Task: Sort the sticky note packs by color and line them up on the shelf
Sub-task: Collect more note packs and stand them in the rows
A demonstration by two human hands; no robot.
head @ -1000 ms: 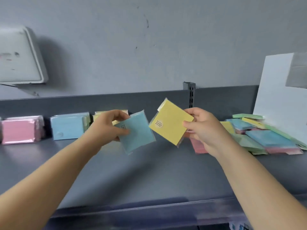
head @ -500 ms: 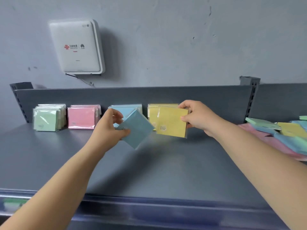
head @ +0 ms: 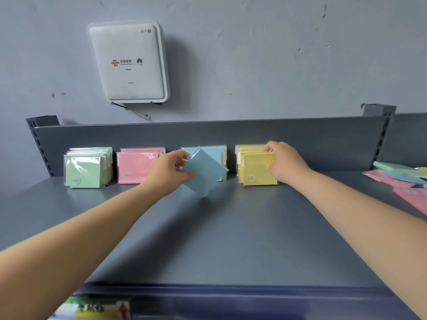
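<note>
Sticky note packs stand sorted along the shelf (head: 231, 239); my left hand (head: 172, 172) pinches a tilted blue pack (head: 204, 173) that could topple the blue row (head: 215, 151), while my right hand (head: 283, 163) grips the front yellow pack (head: 257, 169).

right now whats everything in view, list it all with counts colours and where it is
green pack row: one row, green, far left against the shelf back
pink pack row: one row, pink, right of green
blue pack row: one row, blue, centre
yellow pack row: one row, yellow, right of blue
blue pack: one, tilted, held before the blue row
unsorted packs: loose pile, mixed colours, far right
shelf: one, grey
router: one, white, on wall
left hand: grips blue pack
right hand: holds front yellow pack
</note>
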